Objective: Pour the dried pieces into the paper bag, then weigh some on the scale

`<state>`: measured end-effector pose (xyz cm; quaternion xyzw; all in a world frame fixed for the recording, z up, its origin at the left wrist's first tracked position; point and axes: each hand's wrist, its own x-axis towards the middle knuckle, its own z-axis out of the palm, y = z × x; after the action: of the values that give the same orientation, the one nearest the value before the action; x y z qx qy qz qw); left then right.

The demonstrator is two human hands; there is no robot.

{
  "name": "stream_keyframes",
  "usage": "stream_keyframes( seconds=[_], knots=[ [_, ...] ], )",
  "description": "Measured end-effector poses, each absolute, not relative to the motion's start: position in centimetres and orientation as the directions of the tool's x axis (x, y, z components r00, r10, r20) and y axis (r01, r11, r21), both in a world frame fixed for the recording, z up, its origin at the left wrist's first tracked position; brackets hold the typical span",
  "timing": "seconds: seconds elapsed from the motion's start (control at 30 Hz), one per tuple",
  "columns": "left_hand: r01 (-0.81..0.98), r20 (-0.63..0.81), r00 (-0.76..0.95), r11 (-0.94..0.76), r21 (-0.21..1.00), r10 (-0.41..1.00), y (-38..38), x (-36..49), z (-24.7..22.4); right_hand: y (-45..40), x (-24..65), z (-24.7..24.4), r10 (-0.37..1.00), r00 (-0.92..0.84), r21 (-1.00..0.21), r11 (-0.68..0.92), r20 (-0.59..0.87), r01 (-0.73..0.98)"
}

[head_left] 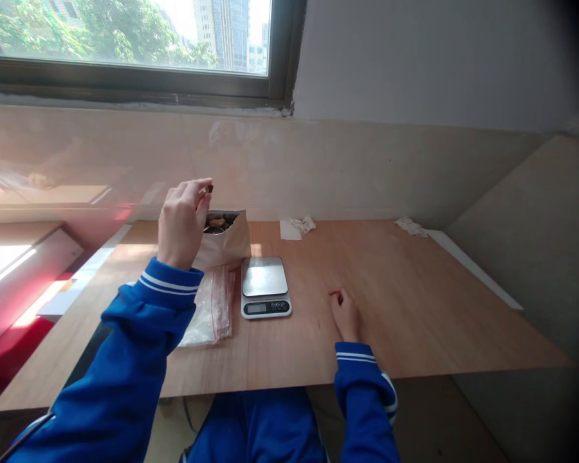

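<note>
My left hand (181,222) is raised above the table, its thumb and fingers pinching a small dark brown piece (209,189) whose kind I cannot make out. Just behind that hand stands an open kraft paper bag (229,247). Brown pieces (217,222) and something round and shiny show in its mouth. My right hand (346,316) rests on the tabletop with fingers curled in, and nothing shows in them. Between the hands lies a digital kitchen scale (265,280) with a bare metal plate. Its display (256,308) is too small to read.
Clear zip bags (207,312) lie in a stack left of the scale. Towards the wall are a white paper with a crumpled tissue (303,224) and another crumpled tissue (411,227). The wooden table (415,308) meets the wall under a window (125,38).
</note>
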<state>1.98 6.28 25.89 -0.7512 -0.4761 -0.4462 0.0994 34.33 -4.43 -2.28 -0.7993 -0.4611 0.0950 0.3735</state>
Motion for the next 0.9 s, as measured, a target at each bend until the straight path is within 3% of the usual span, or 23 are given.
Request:
stream_keyframes(
  seconds=[0.13,0.3,0.5,0.6,0.77,0.9],
  knots=[
    [0.712,0.798,0.188,-0.639,0.291,0.572,5.1,3.0,25.2,-4.5,34.2,-2.1,0.8,0.571,-0.7,-0.302,0.182,0.647],
    [0.572,0.727,0.36,-0.754,0.324,0.585,4.4,4.5,21.0,-4.5,34.2,-2.1,0.795,0.581,-0.714,-0.304,0.175,0.631],
    [0.404,0.581,0.429,-0.723,0.561,0.691,5.2,6.8,12.8,-4.4,34.4,-2.3,0.795,0.58,-0.715,-0.3,0.179,0.632],
    [0.382,0.504,0.47,-0.682,0.623,0.724,6.0,7.4,9.3,-4.4,34.4,-2.3,0.792,0.583,-0.717,-0.3,0.18,0.629],
    [0.434,0.423,0.531,-0.664,0.608,0.735,7.5,7.5,5.6,-4.4,34.4,-2.3,0.793,0.583,-0.722,-0.298,0.176,0.624],
    [0.438,0.437,0.606,-0.737,0.515,0.665,8.1,7.3,5.3,-4.5,34.4,-2.2,0.793,0.583,-0.729,-0.292,0.178,0.619]
  ],
)
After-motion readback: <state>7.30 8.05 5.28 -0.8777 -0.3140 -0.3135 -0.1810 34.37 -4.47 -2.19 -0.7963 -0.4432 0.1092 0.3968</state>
